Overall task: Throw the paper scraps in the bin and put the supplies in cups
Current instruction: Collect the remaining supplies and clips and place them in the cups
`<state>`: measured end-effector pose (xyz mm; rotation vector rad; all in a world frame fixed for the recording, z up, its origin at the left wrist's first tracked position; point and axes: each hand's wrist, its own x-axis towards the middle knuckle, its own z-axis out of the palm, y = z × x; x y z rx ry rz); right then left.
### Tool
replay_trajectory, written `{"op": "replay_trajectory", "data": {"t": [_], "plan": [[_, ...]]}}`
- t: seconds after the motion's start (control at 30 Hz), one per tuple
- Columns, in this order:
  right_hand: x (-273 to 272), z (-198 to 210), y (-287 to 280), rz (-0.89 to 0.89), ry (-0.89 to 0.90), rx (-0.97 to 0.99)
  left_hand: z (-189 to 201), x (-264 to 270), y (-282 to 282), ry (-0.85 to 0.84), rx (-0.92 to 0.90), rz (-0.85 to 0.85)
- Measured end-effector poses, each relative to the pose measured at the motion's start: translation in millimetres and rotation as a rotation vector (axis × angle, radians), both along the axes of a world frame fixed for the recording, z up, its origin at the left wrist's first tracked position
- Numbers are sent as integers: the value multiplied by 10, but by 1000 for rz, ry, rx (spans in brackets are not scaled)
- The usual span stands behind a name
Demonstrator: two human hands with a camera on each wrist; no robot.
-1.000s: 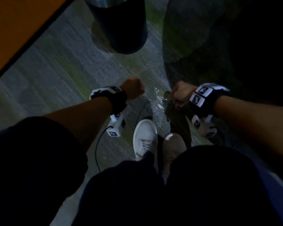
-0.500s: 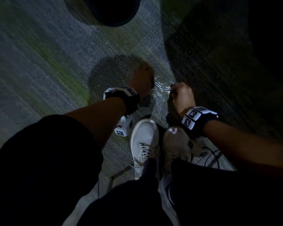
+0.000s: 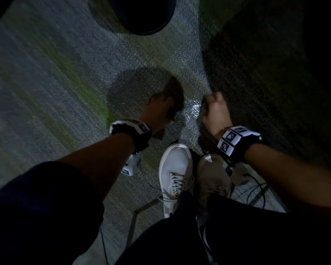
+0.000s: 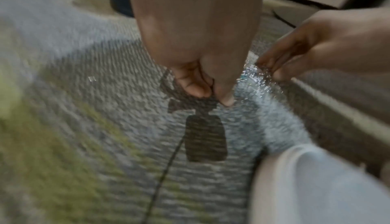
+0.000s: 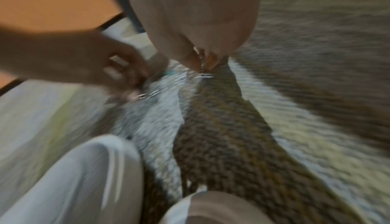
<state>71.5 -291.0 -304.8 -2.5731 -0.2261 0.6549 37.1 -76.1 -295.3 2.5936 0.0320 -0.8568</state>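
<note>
Since a moment ago, both my hands have dropped lower toward the carpet [image 3: 69,77], and the bin [image 3: 141,14] has slid up to the top edge of the head view, with only its dark base showing. My left hand [image 3: 163,109] hangs just above the floor with thumb and fingertips [image 4: 226,100] pressed together, pinching one edge of a clear, glinting plastic film [image 3: 192,108]. My right hand [image 3: 215,114] is curled beside it and pinches the other edge of the same film between thumb and fingers [image 5: 195,61]. The film [image 4: 252,77] stretches between the two hands, crinkled and shiny, with a small teal speck near my left hand; I cannot tell what that speck is. It hangs close over the carpet, a little ahead of my shoes.

My white left shoe [image 3: 175,167] and the tan right shoe [image 3: 212,176] stand side by side below the hands, touching or nearly so. A thin black cable [image 4: 166,174] runs along the carpet under my left wrist, and more cable loops beside the right shoe. Both wrists carry black bands with white marker squares. An orange tabletop edge [image 5: 52,1] shows in the right wrist view. Both wrist views are blurred.
</note>
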Motion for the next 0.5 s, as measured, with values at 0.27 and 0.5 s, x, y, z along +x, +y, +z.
{"op": "replay_trajectory", "data": {"t": [0.27,0.5], "plan": [[162,-31,14,22,-136,159,-16,9,-145,-157,-162,313],[169,18,143,312,-80,-21,-128,-84,34,-275,3,345]]}}
